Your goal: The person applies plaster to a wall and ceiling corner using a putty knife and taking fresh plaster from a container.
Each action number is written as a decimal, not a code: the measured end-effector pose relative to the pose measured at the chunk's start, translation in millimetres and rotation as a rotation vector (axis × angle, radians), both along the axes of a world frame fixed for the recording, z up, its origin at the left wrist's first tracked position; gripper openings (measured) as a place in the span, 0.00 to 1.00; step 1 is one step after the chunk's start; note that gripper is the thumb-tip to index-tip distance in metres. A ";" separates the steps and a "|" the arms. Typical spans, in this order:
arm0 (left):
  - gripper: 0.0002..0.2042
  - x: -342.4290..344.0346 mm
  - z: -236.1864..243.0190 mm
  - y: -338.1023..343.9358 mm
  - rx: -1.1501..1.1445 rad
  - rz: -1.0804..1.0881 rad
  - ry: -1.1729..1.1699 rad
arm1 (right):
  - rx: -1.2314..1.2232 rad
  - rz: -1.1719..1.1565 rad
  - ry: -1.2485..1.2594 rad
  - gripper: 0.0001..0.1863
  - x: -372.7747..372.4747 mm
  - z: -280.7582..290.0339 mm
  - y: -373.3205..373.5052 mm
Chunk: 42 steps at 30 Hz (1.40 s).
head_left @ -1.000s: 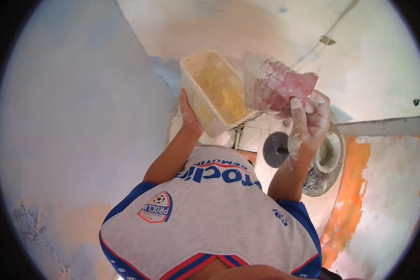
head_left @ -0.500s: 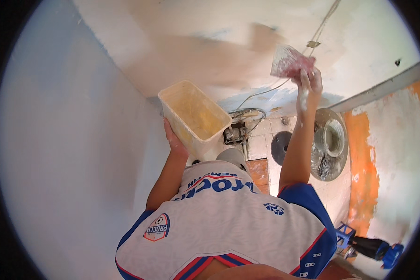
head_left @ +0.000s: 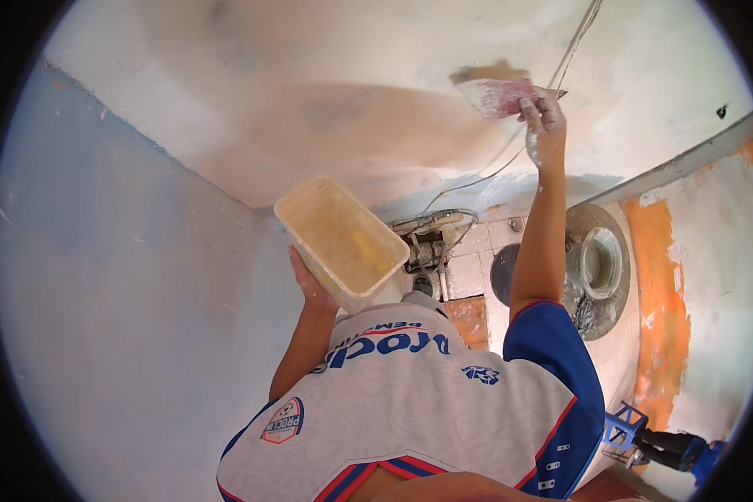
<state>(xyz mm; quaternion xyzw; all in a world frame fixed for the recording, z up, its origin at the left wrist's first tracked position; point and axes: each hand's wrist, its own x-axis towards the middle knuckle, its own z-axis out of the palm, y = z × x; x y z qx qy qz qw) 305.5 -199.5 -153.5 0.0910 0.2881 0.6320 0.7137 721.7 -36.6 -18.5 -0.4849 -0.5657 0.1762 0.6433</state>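
Observation:
My right hand (head_left: pixel 546 125), its arm stretched out, grips a putty spreader (head_left: pixel 500 97) with a reddish body and a whitish, smeared blade. The blade is at the pale wall, its shadow right beside its edge; I cannot tell whether they touch. White residue coats the fingers. On the left, my left hand (head_left: pixel 311 283) holds a cream rectangular plastic tub (head_left: pixel 313 250) by its outer side, with part of the fingers hidden behind it. The tub is tilted, its opening facing up, with yellowish, smeared inner walls.
A cable (head_left: pixel 576 42) runs down the wall ahead. Below are dark machinery with hoses (head_left: pixel 427 249), a bucket (head_left: pixel 598 263) on a round base, and a dark disc (head_left: pixel 504 273). A bluish wall (head_left: pixel 134 276) rises at left. A person (head_left: pixel 682 449) is near a blue stool (head_left: pixel 623 425) at lower right.
The spreader has shifted left, its blade turned further left, with its shadow now close to the edge. The tub sits slightly lower and further left in view. Both hands keep their hold.

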 end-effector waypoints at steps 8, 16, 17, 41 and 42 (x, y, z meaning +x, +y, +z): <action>0.38 59.2 10.7 -3.2 0.071 0.117 0.004 | 0.020 -0.036 0.008 0.12 6.6 -1.3 4.3; 0.38 123.6 12.0 -10.4 0.123 0.228 0.085 | 0.216 -0.024 -0.346 0.10 15.5 -6.6 15.6; 0.38 131.1 13.3 -12.8 0.145 0.236 0.134 | 0.238 0.079 -0.270 0.12 18.4 -8.3 15.6; 0.39 172.7 -2.0 -8.2 0.149 0.365 0.066 | 0.157 0.161 0.118 0.09 24.5 10.5 20.9; 0.39 173.5 -5.1 -7.8 0.151 0.365 0.066 | 0.159 0.161 0.117 0.09 23.3 9.2 22.7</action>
